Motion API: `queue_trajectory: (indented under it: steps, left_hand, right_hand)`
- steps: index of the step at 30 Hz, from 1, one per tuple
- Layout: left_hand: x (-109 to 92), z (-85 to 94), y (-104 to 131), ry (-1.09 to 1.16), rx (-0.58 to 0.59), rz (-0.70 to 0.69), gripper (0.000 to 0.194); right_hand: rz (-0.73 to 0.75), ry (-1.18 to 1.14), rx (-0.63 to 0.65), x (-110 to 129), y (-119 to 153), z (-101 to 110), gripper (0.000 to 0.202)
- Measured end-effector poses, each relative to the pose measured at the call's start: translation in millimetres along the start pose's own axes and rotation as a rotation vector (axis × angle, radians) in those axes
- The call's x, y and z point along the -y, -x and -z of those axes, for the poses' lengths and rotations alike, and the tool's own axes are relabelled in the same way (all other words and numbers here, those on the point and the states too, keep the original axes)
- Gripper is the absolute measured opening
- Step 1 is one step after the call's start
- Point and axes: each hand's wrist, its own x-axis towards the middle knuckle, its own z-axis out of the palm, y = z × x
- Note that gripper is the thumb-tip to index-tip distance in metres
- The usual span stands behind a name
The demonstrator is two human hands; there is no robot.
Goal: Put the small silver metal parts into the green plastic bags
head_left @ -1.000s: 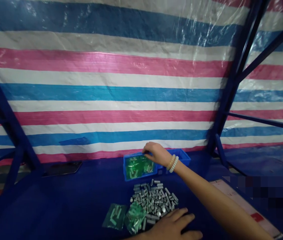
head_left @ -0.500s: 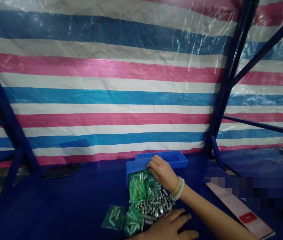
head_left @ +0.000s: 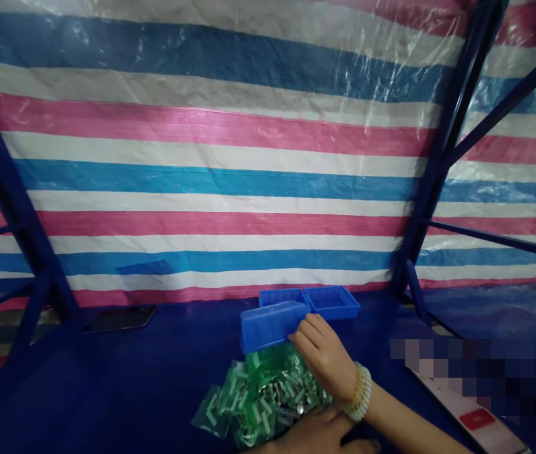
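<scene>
My right hand [head_left: 327, 359], with beaded bracelets at its wrist, is closed on the near right edge of a blue plastic bin [head_left: 268, 326]. The bin is tipped toward me, its underside showing. Below its lower edge lies a heap of clear greenish bags [head_left: 261, 403] with small pale pieces inside. Loose metal pins [head_left: 300, 408] show among and beside the bags. My left hand [head_left: 313, 435] lies low at the near side of the heap, fingers apart and pointing right, partly hidden under my right wrist. I see nothing held in it.
Two blue trays [head_left: 332, 302] stand behind the bin, near the striped sheet [head_left: 230, 221]. A dark phone [head_left: 121, 318] lies at the back left. On the right is a phone with a lit screen [head_left: 476, 416], partly blurred out. Blue frame posts [head_left: 431, 170] rise at both sides.
The bin has been tipped further, and bags have slid out over the metal pins, spreading left. My right hand has moved slightly right and nearer with the bin's edge.
</scene>
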Motion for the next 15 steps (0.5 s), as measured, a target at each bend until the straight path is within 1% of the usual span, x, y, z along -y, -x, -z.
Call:
queue_trajectory:
  steps: [2,4,6,8,10,12,13,15]
  left_hand:
    - [-3.3,2.1,-2.2,0.026,-0.004,-0.006,0.058]
    - [-6.2,4.8,-3.8,0.037,-0.028,-0.023,0.053]
    - [-7.6,7.9,-3.8,0.010,-0.055,-0.071,0.045]
    - [-7.2,11.1,-2.2,-0.077,-0.070,-0.177,0.034]
    - [-5.8,14.4,0.6,-0.188,-0.074,-0.281,0.027]
    - [-4.7,17.9,3.6,-0.264,-0.078,-0.339,0.027]
    - [-4.5,19.8,4.9,-0.281,-0.076,-0.359,0.027]
    - [-4.9,23.6,7.0,-0.298,-0.053,-0.402,0.028]
  right_hand:
    - [0.002,0.006,-0.021,1.8,2.8,2.8,0.027]
    - [0.014,-0.008,-0.057,2.8,2.8,6.1,0.026]
    - [0.032,-0.049,-0.135,2.1,-3.0,10.0,0.025]
    - [0.038,-0.111,-0.235,-1.7,-17.3,13.0,0.021]
    - [0.011,-0.162,-0.299,-8.8,-41.5,11.8,0.016]
    - [-0.056,-0.178,-0.253,-18.0,-74.1,2.5,0.012]
    - [-0.104,-0.175,-0.184,-22.6,-92.2,-5.8,0.013]
    - [-0.163,-0.159,0.071,-30.0,-127.9,-29.6,0.014]
